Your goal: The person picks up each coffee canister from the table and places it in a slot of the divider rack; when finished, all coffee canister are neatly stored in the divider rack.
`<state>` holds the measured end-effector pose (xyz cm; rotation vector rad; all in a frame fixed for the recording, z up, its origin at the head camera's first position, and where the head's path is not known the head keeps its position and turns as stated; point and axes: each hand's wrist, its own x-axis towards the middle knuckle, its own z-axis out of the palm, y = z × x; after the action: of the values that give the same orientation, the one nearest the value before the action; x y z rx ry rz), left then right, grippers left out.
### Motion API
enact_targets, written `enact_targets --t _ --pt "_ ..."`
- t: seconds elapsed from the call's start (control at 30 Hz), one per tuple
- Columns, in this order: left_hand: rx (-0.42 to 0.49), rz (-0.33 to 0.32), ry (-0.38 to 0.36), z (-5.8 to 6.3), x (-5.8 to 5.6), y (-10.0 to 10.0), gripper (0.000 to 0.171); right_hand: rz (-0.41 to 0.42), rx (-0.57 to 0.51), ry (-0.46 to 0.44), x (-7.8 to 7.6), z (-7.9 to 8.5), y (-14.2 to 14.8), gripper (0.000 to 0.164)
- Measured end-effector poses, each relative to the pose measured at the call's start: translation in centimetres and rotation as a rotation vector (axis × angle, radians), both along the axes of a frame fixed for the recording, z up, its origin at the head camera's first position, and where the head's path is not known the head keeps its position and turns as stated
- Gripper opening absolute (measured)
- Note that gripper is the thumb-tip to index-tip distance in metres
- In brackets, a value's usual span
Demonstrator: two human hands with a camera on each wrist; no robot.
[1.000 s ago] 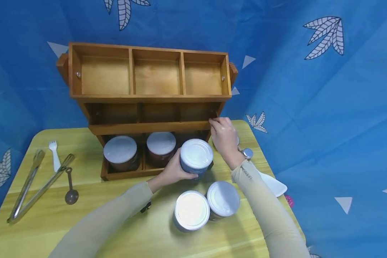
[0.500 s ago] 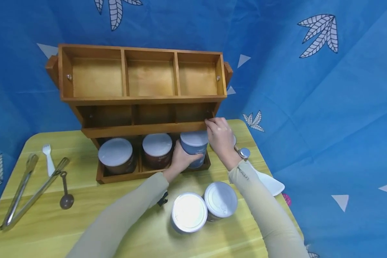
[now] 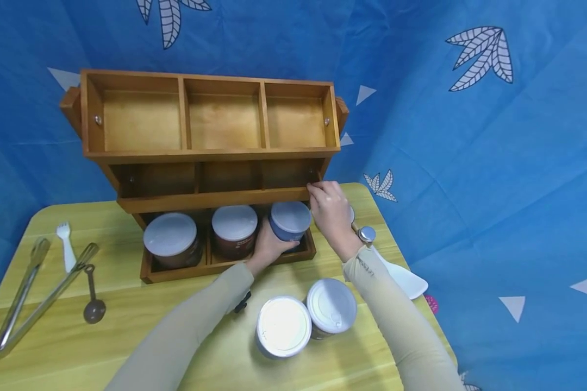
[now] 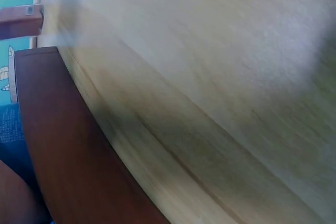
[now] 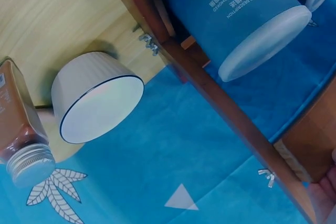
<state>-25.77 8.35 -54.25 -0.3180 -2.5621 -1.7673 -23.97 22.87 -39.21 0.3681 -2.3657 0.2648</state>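
Observation:
My left hand grips a blue can with a pale lid, in the right compartment of the bottom tier of a wooden rack. Thumb in front, other fingers hidden behind the can. In the right wrist view, the blue can shows white print on its side. My right hand pinches the right end of the rack's middle tier. To the left in the bottom tier stand a dark red can and a dark can, both with pale lids.
Two lidded cans stand in front of the rack. At left lie tongs, a white fork and a brown measuring spoon. Right of the rack are a white bowl, a silver-capped bottle and a white dish.
My left hand has carried the blue can from in front of the rack back into the right bottom compartment, and its tilt has changed. My right hand keeps its place on the rack.

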Motion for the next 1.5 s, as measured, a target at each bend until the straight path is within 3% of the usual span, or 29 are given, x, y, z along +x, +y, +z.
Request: enact_targets --t 0.2,0.33,0.47,0.6,0.7,0.77,0.83,0.9,1.0,1.1,1.2,1.33,1.5 --pt "-0.02 -0.018 -0.048 -0.2 1.0 -0.5 0.107 0.006 0.005 0.0 0.6 -0.2 -0.2 0.018" --pt "-0.007 -0.08 -0.089 0.6 2.1 -0.9 0.104 -0.012 0.009 -0.013 1.0 -0.3 0.2 0.018" --pt "-0.01 -0.216 -0.134 3.1 4.2 -1.8 0.102 -0.024 0.009 -0.03 1.5 -0.3 0.9 0.018" --pt "-0.11 -0.41 -0.221 6.7 7.6 -4.0 0.092 -0.04 -0.003 -0.026 2.3 -0.3 2.2 0.018" --pt "-0.158 -0.465 -0.161 9.7 10.1 -6.7 0.081 -0.056 -0.002 -0.012 3.2 -0.5 3.7 0.017" --pt "-0.146 -0.408 -0.033 11.2 10.8 -9.1 0.073 -0.067 -0.003 -0.009 4.1 -0.6 4.8 0.017" --pt "-0.124 -0.283 0.161 12.1 10.5 -11.6 0.065 -0.082 -0.01 -0.013 5.0 -0.6 5.9 0.017" --pt "-0.142 -0.123 0.333 12.4 9.2 -14.0 0.059 -0.1 -0.025 -0.016 5.7 -0.7 6.8 0.017" --pt "-0.232 0.068 0.495 12.0 6.0 -16.9 0.05 -0.127 -0.042 -0.013 6.5 -0.7 7.8 0.016" --pt "-0.385 0.121 0.579 11.5 3.3 -19.0 0.04 -0.134 -0.038 -0.006 6.6 -0.8 7.8 0.016" --pt "-0.503 0.132 0.671 11.1 2.0 -20.8 0.029 -0.11 -0.025 -0.016 6.0 -0.9 6.7 0.017" --pt "-0.576 0.203 0.741 11.6 2.3 -23.7 0.02 -0.055 -0.012 -0.037 4.2 -1.0 4.2 0.017" --pt "-0.628 0.335 0.743 13.5 3.9 -27.6 0.017 0.034 0.0 -0.103 1.7 0.1 0.5 0.022"
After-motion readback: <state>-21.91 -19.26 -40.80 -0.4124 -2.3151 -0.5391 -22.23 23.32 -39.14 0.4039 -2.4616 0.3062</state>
